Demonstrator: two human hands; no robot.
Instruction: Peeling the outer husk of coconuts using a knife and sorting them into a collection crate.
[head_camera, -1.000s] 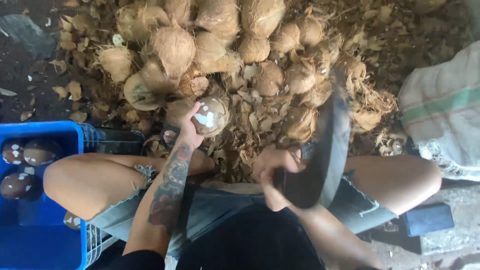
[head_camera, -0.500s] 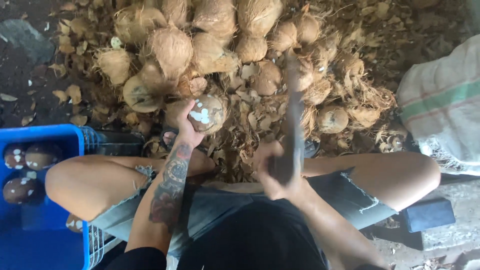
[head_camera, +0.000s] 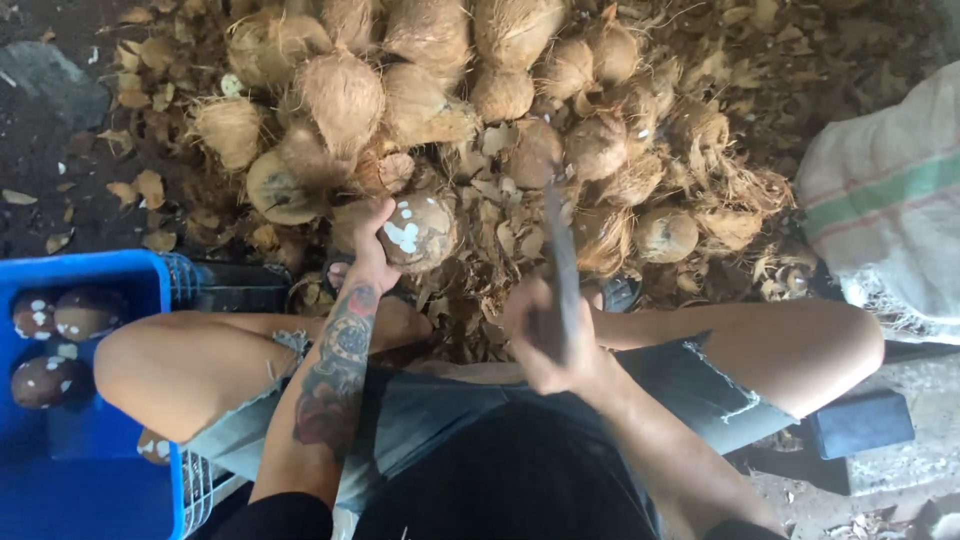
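— Hands first: which one is on the nut?

— Left hand (head_camera: 368, 248). It grips a half-peeled coconut (head_camera: 418, 232), brown with white patches where the skin is cut away, fingers wrapped over its left side. The right hand (head_camera: 545, 340) is clenched round the handle of a long dark knife (head_camera: 560, 262).

— Take the surroundings from the biggest down, all placed from that held coconut.

— Behind it and spreading to both sides, the heap of husked, fibrous coconuts (head_camera: 430, 70) on a litter of husk chips. Far right of it, a white woven sack (head_camera: 885, 200) with a green stripe. Down and to its left, a blue plastic crate (head_camera: 80, 470) with a few peeled brown nuts (head_camera: 60, 330) inside. Then the knife, just right of it.

— And how do blade and nut lie?

— The blade stands nearly edge-on to the camera, its long axis running away from the person, from the fist up toward the heap. The coconut sits to the blade's left, near the tip but apart from it. The left hand is touching it; the right hand is lower, near the lap, between the knees.

— Touching yet?

— No, a gap of husk chips shows between them.
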